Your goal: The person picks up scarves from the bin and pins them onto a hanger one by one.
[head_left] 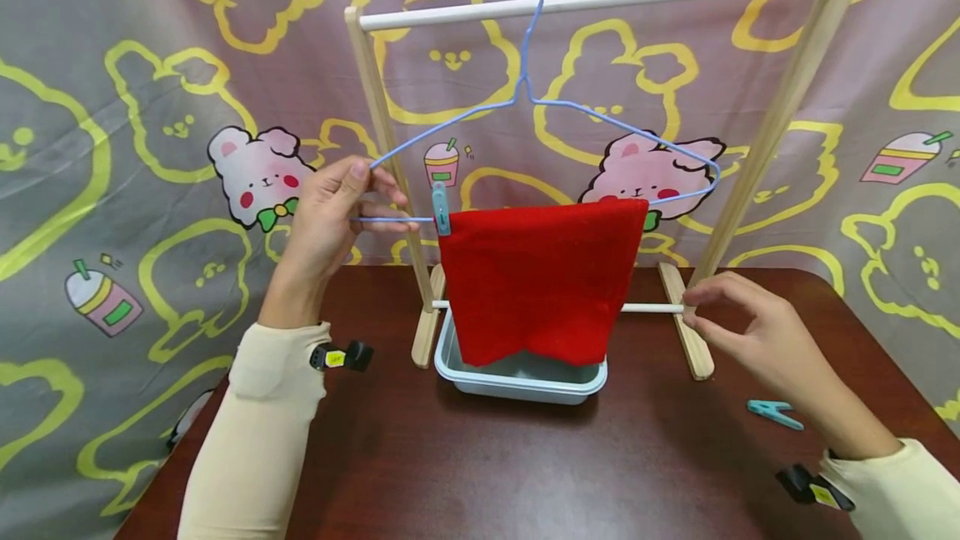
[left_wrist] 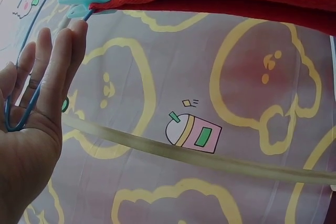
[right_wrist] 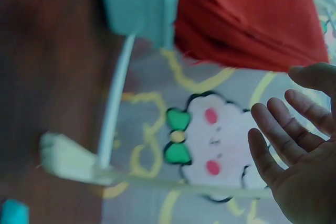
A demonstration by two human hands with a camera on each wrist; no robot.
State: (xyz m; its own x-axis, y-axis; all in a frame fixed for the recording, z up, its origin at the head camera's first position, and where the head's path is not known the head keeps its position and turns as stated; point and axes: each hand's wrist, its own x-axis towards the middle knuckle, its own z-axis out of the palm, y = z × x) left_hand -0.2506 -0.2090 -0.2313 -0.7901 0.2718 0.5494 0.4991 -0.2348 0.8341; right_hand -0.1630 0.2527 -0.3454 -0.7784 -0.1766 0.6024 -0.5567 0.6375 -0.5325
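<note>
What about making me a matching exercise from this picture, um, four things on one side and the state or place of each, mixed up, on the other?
Things:
1. cloth
2. hanger
3. tub
4. right hand

States or places:
A. standing on the table
B. holding nothing
C. red, with a peg at one corner
D. held near one end by the left hand

Right pairs: 1-C, 2-D, 3-A, 4-B.
</note>
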